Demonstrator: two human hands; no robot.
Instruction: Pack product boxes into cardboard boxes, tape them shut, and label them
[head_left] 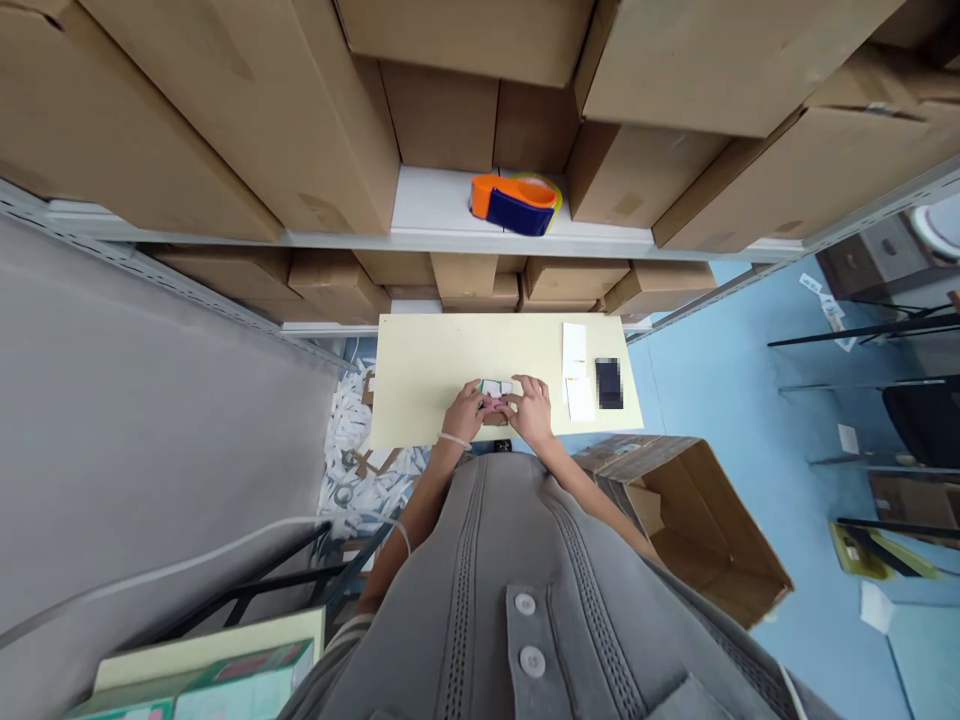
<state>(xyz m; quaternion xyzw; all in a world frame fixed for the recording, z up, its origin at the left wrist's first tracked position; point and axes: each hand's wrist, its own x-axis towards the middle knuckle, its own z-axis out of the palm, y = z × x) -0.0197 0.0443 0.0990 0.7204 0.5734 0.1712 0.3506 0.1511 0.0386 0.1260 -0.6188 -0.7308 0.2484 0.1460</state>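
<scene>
Holding a small white and pink thing (495, 392) between them, the left hand (466, 410) and the right hand (532, 408) sat close together at the near edge of the pale yellow table (420, 360). The fingers of both hands were curled in and pinched the thing from each side, just above the table top.

The step looked like work on that thing with the fingertips. Any next move would need a soft, steady grip, because the thing was so little.

Its long side seemed to run from one hand to the other. It was too small to tell which end was the front.

Just past the right hand lay white paper slips (576, 370), and beside them a dark flat phone (608, 383). Far beyond both hands, an orange and blue tape holder (516, 203) sat on a white shelf (427, 200).
</scene>
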